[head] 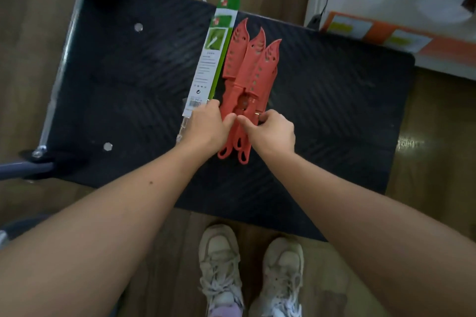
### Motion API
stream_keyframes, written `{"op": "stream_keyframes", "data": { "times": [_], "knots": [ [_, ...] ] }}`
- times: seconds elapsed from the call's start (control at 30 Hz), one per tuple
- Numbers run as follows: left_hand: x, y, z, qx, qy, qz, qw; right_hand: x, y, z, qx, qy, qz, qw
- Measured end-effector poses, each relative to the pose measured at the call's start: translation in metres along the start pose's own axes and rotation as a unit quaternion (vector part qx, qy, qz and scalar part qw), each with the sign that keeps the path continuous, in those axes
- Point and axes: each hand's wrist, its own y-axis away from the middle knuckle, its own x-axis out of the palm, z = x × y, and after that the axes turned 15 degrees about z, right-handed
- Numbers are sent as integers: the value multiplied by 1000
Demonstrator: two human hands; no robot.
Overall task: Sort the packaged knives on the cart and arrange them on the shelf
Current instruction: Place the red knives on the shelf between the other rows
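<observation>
Left hand [206, 123] fingers [229, 119] and right hand [277, 130] fingers [247, 121] pinched on smooth coral plastic knives [247, 72], leaf-shaped perforated sheaths fanned. Beside, touching left hand: long green-white carded knife package [211, 59]. All upon ribbed black cart [116, 85] deck.

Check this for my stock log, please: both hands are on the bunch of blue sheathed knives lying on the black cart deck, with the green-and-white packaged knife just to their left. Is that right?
One thing is wrong: the sheathed knives are red, not blue, as the head view shows. The rest holds: the left hand and right hand are on them over the black cart deck, with the green-and-white packaged knife just left.
</observation>
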Motion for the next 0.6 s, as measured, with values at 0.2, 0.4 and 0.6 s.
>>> {"op": "stream_keyframes", "data": {
  "times": [0.2,0.4,0.6],
  "knots": [
    [2,-25,-2,-4,-31,-47,998,7,-23,0,-17,-28,-32,999],
    [-11,-7,-11,-34,71,-48,996,-24,-9,-3,-11,-8,5,1000],
    [-62,73,-69,19,142,-51,988,-92,67,33,-11,-83,-31,996]
  ]
}}
